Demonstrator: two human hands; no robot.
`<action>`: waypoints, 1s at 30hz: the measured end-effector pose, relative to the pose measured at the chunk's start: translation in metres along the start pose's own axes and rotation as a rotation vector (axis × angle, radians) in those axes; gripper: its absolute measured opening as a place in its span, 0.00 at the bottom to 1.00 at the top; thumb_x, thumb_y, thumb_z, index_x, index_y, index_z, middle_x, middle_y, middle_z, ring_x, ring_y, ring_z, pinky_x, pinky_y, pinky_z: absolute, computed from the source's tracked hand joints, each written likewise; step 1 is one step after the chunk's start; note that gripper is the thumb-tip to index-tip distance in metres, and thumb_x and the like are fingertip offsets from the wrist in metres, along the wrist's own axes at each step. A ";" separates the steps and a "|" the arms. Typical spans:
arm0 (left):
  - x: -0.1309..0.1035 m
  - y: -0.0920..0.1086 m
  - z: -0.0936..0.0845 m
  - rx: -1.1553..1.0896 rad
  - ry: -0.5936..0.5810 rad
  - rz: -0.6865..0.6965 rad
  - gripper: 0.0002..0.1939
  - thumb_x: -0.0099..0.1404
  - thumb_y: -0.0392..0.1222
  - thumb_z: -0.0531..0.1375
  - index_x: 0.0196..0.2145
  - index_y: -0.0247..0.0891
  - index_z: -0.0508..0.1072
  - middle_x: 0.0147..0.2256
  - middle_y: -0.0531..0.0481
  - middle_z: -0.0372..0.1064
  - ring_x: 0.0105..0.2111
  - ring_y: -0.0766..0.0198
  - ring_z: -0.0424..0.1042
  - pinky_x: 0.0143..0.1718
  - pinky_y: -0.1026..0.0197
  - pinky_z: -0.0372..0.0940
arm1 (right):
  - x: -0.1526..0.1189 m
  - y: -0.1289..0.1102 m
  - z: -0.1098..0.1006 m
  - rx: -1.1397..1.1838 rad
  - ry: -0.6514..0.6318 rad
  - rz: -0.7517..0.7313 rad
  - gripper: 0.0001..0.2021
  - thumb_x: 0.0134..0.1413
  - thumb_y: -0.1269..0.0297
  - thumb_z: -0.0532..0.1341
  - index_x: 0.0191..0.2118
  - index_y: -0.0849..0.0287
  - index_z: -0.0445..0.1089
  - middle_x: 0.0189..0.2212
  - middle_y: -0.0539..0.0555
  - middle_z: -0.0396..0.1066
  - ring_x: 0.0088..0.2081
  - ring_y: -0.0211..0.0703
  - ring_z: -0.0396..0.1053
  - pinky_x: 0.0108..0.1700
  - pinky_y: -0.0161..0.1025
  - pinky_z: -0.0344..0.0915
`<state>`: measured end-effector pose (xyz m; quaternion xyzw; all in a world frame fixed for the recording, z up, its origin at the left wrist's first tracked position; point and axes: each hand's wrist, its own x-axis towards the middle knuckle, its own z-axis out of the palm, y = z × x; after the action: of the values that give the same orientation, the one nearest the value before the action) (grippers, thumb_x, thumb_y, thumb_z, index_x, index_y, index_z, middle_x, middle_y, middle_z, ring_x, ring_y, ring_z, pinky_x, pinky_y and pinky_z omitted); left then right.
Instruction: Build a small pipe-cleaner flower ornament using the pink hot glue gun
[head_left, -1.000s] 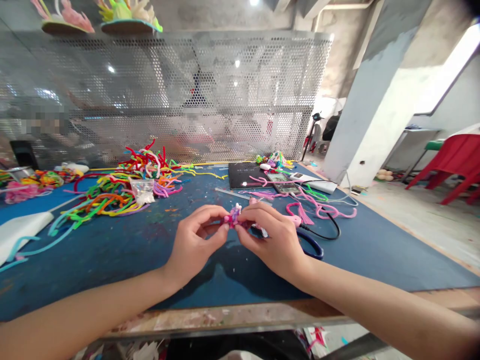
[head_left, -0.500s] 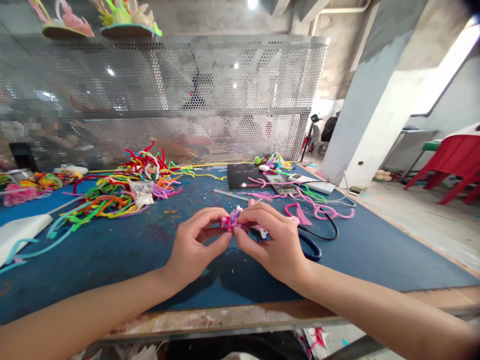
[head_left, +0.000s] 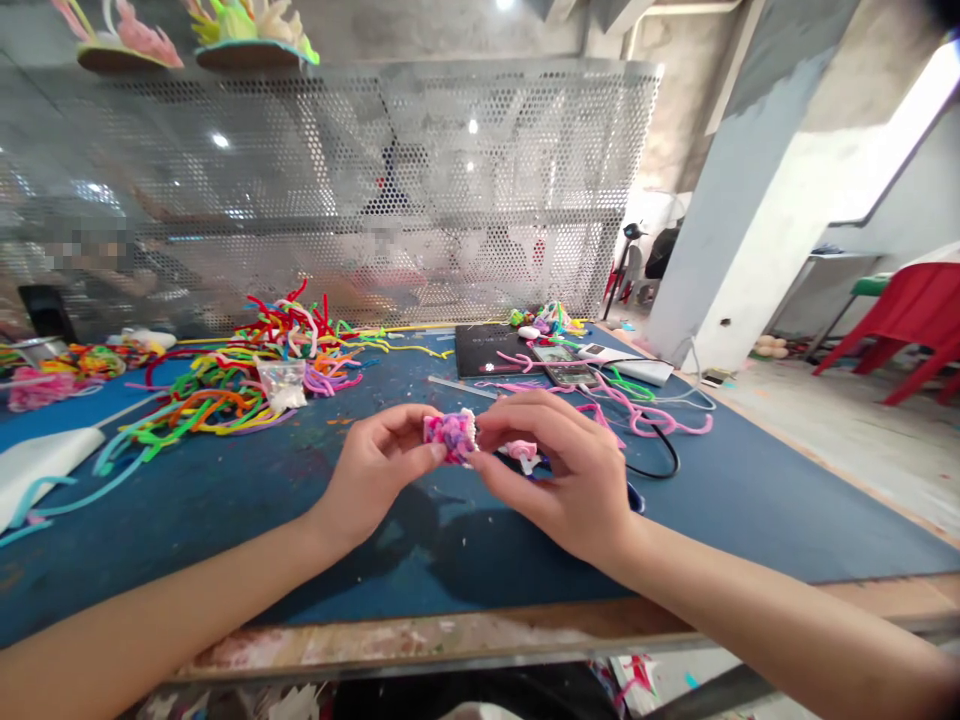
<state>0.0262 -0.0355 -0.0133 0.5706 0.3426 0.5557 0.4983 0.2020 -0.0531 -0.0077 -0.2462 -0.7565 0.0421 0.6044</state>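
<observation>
A small, fuzzy pink-and-purple piece with a white edge, seemingly made of pipe cleaner, is held up above the blue table mat. My left hand pinches its left side between thumb and fingers. At the white right edge, the thumb and bent fingers of my right hand close on the piece; their exact contact is partly hidden. Just behind my right hand lies a pink-and-white object, partly covered by the fingers.
Heaped colourful pipe cleaners and a clear bag of small white bits lie at left. A black notebook, pink pipe cleaners and a black cable are behind and right. A perforated metal screen stands behind.
The fuzzy piece has shifted slightly left and turned, showing more of its face and white edge. My right hand's fingertips have moved back to that edge, uncovering the pink-and-white object behind.
</observation>
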 end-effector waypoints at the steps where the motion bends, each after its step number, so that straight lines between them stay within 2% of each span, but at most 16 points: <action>1: 0.001 0.000 0.001 -0.069 0.002 -0.044 0.12 0.45 0.36 0.69 0.30 0.34 0.75 0.28 0.51 0.74 0.29 0.65 0.73 0.34 0.64 0.69 | 0.001 0.000 -0.002 -0.024 0.026 -0.035 0.06 0.50 0.71 0.63 0.37 0.57 0.70 0.30 0.53 0.73 0.32 0.38 0.71 0.34 0.35 0.71; 4: 0.001 0.002 0.002 -0.220 0.009 -0.149 0.13 0.42 0.35 0.70 0.29 0.34 0.75 0.27 0.51 0.74 0.26 0.66 0.72 0.30 0.64 0.70 | 0.003 0.001 -0.006 -0.035 0.053 -0.085 0.05 0.52 0.73 0.62 0.35 0.57 0.71 0.30 0.53 0.73 0.33 0.38 0.71 0.35 0.35 0.69; 9: -0.001 0.004 0.001 -0.259 -0.038 -0.176 0.13 0.40 0.33 0.70 0.28 0.34 0.77 0.25 0.51 0.75 0.25 0.68 0.72 0.28 0.67 0.69 | 0.000 0.004 -0.005 0.031 -0.049 0.011 0.03 0.49 0.72 0.65 0.28 0.59 0.71 0.20 0.48 0.69 0.22 0.32 0.63 0.26 0.33 0.62; 12: -0.001 0.005 0.001 -0.246 -0.044 -0.170 0.13 0.38 0.31 0.70 0.27 0.34 0.77 0.24 0.50 0.74 0.23 0.68 0.71 0.25 0.68 0.68 | 0.006 0.008 -0.012 0.025 0.005 0.079 0.13 0.47 0.65 0.67 0.19 0.59 0.64 0.15 0.46 0.63 0.19 0.31 0.58 0.21 0.33 0.56; 14: 0.001 0.006 -0.001 -0.235 -0.017 -0.156 0.13 0.37 0.31 0.69 0.26 0.34 0.77 0.23 0.51 0.74 0.21 0.69 0.70 0.24 0.69 0.68 | 0.016 0.014 -0.025 -0.005 0.083 0.145 0.21 0.51 0.60 0.64 0.14 0.58 0.58 0.12 0.46 0.58 0.17 0.31 0.55 0.20 0.33 0.54; 16: 0.006 0.006 -0.004 -0.228 0.015 -0.126 0.12 0.37 0.31 0.69 0.25 0.35 0.77 0.22 0.52 0.73 0.21 0.69 0.70 0.24 0.68 0.68 | 0.031 0.026 -0.042 -0.055 0.087 0.239 0.23 0.56 0.58 0.59 0.13 0.58 0.58 0.11 0.47 0.57 0.17 0.31 0.56 0.20 0.34 0.53; 18: 0.013 0.005 -0.011 -0.223 0.039 -0.087 0.11 0.39 0.32 0.69 0.26 0.35 0.77 0.23 0.52 0.73 0.23 0.69 0.70 0.26 0.67 0.69 | 0.043 0.041 -0.059 -0.110 -0.082 0.331 0.18 0.54 0.58 0.59 0.17 0.58 0.63 0.13 0.47 0.60 0.18 0.32 0.58 0.19 0.33 0.54; 21: 0.025 -0.001 -0.027 -0.189 0.068 -0.058 0.08 0.44 0.33 0.68 0.26 0.35 0.76 0.25 0.52 0.73 0.26 0.68 0.72 0.30 0.66 0.70 | 0.045 0.066 -0.072 -0.164 -0.553 0.387 0.05 0.47 0.62 0.63 0.29 0.58 0.71 0.25 0.49 0.72 0.25 0.36 0.68 0.24 0.32 0.62; 23: 0.033 -0.007 -0.037 -0.151 0.081 -0.068 0.07 0.45 0.33 0.67 0.26 0.34 0.76 0.26 0.51 0.73 0.27 0.67 0.72 0.31 0.65 0.70 | 0.034 0.079 -0.071 -0.268 -0.728 0.341 0.11 0.42 0.66 0.65 0.36 0.57 0.72 0.33 0.52 0.75 0.31 0.41 0.72 0.29 0.35 0.66; 24: 0.036 -0.011 -0.042 -0.137 0.084 -0.075 0.07 0.46 0.33 0.67 0.27 0.33 0.76 0.26 0.50 0.74 0.27 0.67 0.72 0.31 0.65 0.70 | 0.026 0.084 -0.069 -0.327 -0.752 0.300 0.14 0.39 0.69 0.65 0.38 0.56 0.72 0.35 0.53 0.75 0.33 0.44 0.72 0.31 0.36 0.67; 27: 0.043 -0.020 -0.049 -0.124 0.087 -0.104 0.07 0.47 0.33 0.67 0.28 0.32 0.76 0.27 0.49 0.74 0.27 0.66 0.73 0.31 0.65 0.71 | 0.002 0.087 -0.061 -0.445 -0.698 0.170 0.21 0.32 0.77 0.63 0.39 0.56 0.72 0.37 0.55 0.74 0.37 0.50 0.73 0.34 0.41 0.69; 30: 0.045 -0.025 -0.049 -0.137 0.078 -0.138 0.08 0.47 0.34 0.67 0.28 0.31 0.76 0.27 0.48 0.74 0.27 0.67 0.73 0.32 0.65 0.70 | -0.008 0.076 -0.063 -0.505 -0.693 0.159 0.28 0.31 0.82 0.57 0.43 0.55 0.71 0.41 0.55 0.72 0.42 0.50 0.71 0.39 0.41 0.68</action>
<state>-0.0106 0.0227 -0.0290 0.4880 0.3614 0.5641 0.5596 0.2871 -0.0047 -0.0259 -0.4149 -0.8800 -0.0175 0.2305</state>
